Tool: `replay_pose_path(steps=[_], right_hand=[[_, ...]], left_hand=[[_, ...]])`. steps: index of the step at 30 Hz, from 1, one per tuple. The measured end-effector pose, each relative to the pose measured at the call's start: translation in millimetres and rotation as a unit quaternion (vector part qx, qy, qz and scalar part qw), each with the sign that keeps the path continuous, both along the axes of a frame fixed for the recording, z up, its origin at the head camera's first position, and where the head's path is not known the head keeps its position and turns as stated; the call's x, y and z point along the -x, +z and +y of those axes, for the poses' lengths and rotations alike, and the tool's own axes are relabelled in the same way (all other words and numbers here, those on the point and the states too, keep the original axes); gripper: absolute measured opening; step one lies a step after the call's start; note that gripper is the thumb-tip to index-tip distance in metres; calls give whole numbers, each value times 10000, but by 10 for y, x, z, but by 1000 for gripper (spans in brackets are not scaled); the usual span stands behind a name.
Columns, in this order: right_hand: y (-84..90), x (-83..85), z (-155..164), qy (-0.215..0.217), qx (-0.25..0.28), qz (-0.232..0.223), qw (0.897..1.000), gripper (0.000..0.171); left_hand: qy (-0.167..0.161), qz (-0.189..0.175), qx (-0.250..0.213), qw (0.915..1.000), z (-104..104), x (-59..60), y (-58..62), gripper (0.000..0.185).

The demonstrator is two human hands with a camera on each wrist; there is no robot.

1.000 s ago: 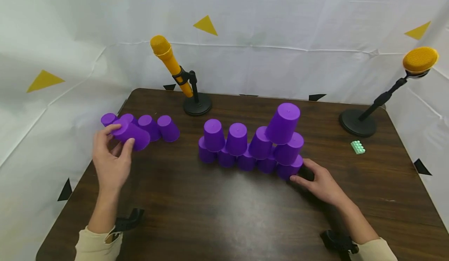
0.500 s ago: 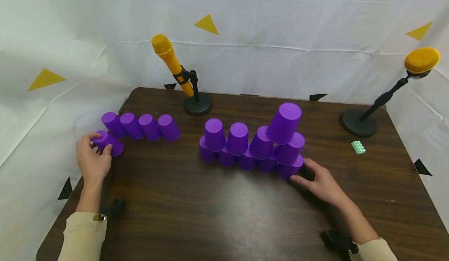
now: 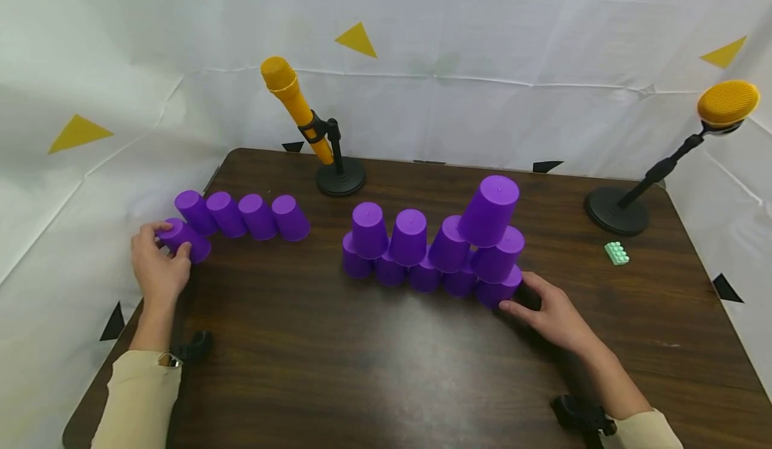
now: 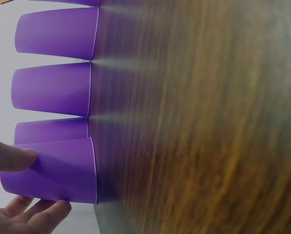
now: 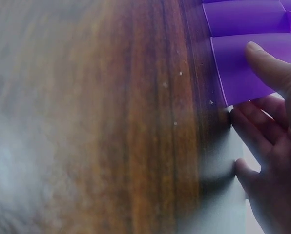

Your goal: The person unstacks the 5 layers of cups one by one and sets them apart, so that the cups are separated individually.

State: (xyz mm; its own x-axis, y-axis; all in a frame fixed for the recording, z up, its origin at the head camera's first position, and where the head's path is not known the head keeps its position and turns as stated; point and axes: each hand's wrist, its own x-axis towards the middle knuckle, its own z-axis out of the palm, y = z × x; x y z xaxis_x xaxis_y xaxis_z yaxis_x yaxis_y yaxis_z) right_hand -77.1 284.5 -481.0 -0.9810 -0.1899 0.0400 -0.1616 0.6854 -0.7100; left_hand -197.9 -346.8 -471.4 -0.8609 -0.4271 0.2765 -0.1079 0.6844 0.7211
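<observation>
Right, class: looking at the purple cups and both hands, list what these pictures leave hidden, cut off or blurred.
1. Head view: the bottom row of the cup pyramid is half covered by the cups above.
2. Left wrist view: the top cup of the row is cut by the frame edge.
3. Right wrist view: the table is blurred, and the right hand covers part of the end cup.
4. Left hand: its palm is unseen in the head view.
</observation>
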Motion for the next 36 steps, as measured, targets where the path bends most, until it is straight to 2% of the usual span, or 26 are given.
replay_pose_path(steps=[11,16,19,22,25,27,29,33,36], right_hand=[[-2,3,-6,-30,9,-11,10000,59],[5,4,-8,-29,-14,-8,10000,60],[-4,5,-4,-33,-23,-9,10000,60],[-16,6,2,-33,-27,19,10000,61],[-19,0,6,-37,-12,68,10000,61],[-22,-6,9,-43,-20,80,10000,60],[-24,-9,9,-43,-3,102,9999,60],[-24,-3,6,-16,60,149,9999,59],[-24,5,1,21,106,172,9998,58]], left_hand=[[-29,0,-24,10000,-15,4,16,44],[128,47,88,9999,0,-30,63,48],[263,378,315,9984,63,-66,131,45],[261,1063,557,9924,202,-96,243,41],[-4,1936,651,9789,480,-109,357,36],[-408,2479,566,9663,761,-137,426,34],[-958,2942,426,9500,1104,-189,491,32],[-2122,3353,114,9178,1856,-377,679,30],[-2740,3449,-95,8977,2372,-538,842,29]])
